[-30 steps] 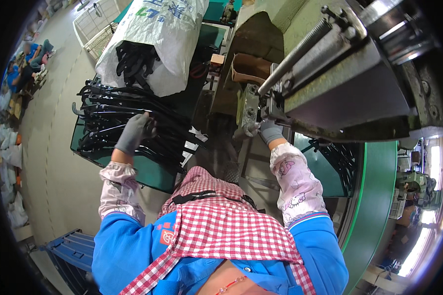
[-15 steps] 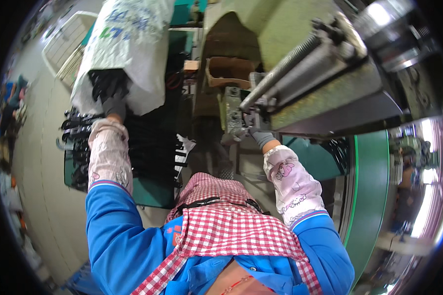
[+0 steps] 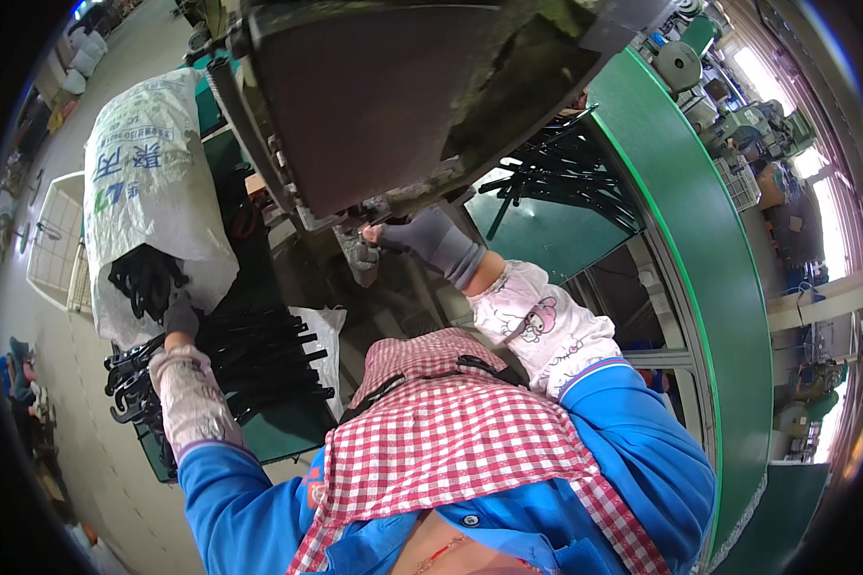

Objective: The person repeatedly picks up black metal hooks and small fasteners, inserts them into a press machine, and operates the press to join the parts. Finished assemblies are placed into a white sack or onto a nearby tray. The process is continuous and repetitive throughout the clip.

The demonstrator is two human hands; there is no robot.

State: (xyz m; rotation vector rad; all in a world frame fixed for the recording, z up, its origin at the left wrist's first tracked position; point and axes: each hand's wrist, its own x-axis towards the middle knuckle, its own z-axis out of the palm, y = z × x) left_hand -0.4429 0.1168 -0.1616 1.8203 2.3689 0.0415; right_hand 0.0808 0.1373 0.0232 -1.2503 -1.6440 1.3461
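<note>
My left hand (image 3: pixel 179 314), in a grey glove, reaches into the mouth of a white woven sack (image 3: pixel 144 182) full of black hooked parts (image 3: pixel 144 280); whether its fingers hold one is hidden. My right hand (image 3: pixel 430 240), also gloved in grey, is up at the underside of a large dark machine (image 3: pixel 384 105), its fingers closed around a small part at the machine's lower edge. A pile of black hooked parts (image 3: pixel 249 359) lies on a green tray (image 3: pixel 288 433) just below my left hand.
More black parts (image 3: pixel 556 168) lie in a green bin to the right, bounded by a curved green rail (image 3: pixel 710 287). A white wire crate (image 3: pixel 53 240) stands at far left. Other machines (image 3: pixel 748 115) sit at the upper right.
The view has swung right and up toward the machine. My left hand stays at the sack's mouth, having left the pile on the tray a second ago. My right hand stays at the machine.
</note>
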